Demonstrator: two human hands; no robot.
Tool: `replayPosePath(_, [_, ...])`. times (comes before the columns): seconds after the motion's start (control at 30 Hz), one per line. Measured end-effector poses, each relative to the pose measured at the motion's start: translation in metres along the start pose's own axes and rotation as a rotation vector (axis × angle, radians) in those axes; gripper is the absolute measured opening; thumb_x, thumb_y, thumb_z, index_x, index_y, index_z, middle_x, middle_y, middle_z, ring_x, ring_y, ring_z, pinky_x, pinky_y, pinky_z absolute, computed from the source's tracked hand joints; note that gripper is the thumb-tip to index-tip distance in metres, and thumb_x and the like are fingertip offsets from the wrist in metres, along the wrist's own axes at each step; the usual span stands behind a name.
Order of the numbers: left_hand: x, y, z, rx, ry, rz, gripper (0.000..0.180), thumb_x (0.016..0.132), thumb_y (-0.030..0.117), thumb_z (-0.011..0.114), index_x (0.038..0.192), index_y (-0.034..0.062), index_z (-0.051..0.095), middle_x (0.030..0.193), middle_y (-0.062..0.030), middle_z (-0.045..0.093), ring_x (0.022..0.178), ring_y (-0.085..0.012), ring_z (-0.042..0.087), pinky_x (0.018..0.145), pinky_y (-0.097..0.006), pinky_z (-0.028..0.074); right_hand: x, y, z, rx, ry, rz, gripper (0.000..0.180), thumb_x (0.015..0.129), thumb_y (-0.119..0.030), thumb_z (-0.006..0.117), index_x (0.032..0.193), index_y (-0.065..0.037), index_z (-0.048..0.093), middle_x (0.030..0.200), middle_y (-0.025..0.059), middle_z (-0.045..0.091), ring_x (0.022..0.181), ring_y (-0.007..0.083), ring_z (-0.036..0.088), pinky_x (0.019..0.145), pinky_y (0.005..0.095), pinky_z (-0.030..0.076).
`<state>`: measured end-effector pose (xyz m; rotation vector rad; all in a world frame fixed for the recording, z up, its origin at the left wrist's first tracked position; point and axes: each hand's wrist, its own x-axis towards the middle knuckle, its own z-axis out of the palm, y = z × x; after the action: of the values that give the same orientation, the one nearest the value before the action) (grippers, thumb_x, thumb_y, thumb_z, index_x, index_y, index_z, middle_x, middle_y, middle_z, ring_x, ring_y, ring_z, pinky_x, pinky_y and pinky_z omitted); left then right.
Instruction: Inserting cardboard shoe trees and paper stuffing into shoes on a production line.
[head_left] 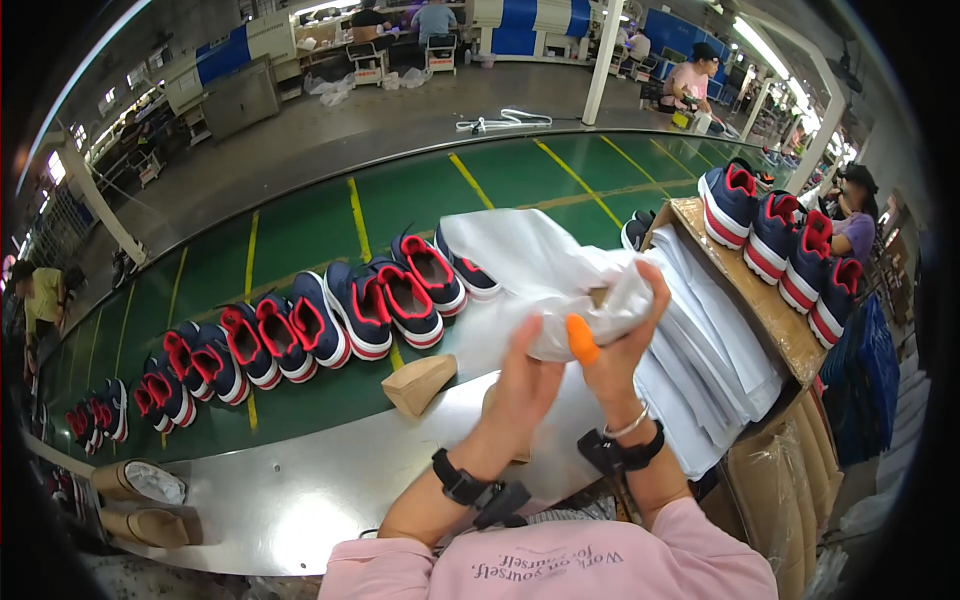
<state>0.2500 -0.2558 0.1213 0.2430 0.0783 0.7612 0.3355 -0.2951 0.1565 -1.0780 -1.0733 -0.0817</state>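
A sheet of white tissue paper is bunched between my two hands, its loose end spread toward the far left. My left hand, somewhat blurred, is closed on the paper's near edge. My right hand grips the crumpled part, with an orange finger cover on its thumb. A small brown patch shows within the folds; I cannot tell what it is. Just left of my hands, a folded brown paper form lies on the metal table's edge. Beside my right hand lies a stack of white paper sheets.
Navy-and-red sneakers stand in a long row on the green conveyor belt. Several more sneakers sit on a cardboard box at right. Brown forms lie at the metal table's left end. A person works across the belt.
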Motion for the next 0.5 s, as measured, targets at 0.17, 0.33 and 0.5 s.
replayPosePath(0.17, [0.027,0.01,-0.03,0.598,0.283,0.137,0.025,0.077,0.001,0.056,0.101,-0.0014,0.057,0.104,-0.0146,0.061,0.091,-0.019,0.06,0.077,-0.031,0.048,-0.008,-0.016,0.001,0.133,0.057,0.006,0.075,0.066,-0.028,0.08,0.127,-0.006,0.042,0.124,0.0093,0.041,0.107,0.02,0.046,0.092,0.0342,0.039])
replayPosePath(0.33, [0.006,0.022,-0.03,1.448,-0.035,0.27,0.037,0.08,0.008,0.057,0.116,-0.0015,0.048,0.093,-0.0131,0.062,0.08,-0.0164,0.058,0.067,-0.033,0.045,0.027,0.003,0.011,-0.301,-0.468,-0.382,0.022,0.067,-0.007,0.074,0.082,-0.001,0.06,0.064,0.0065,0.056,0.064,0.0268,0.053,0.06,0.0336,0.042])
replayPosePath(0.5, [-0.007,0.047,-0.032,1.318,0.045,0.248,0.039,0.088,0.019,0.056,0.118,-0.0031,0.043,0.092,-0.0125,0.059,0.079,-0.0164,0.057,0.068,-0.031,0.044,0.028,0.038,0.053,-0.192,-0.595,0.137,0.051,0.07,-0.016,0.076,0.11,0.0,0.049,0.078,0.0119,0.058,0.072,0.029,0.057,0.064,0.0359,0.046])
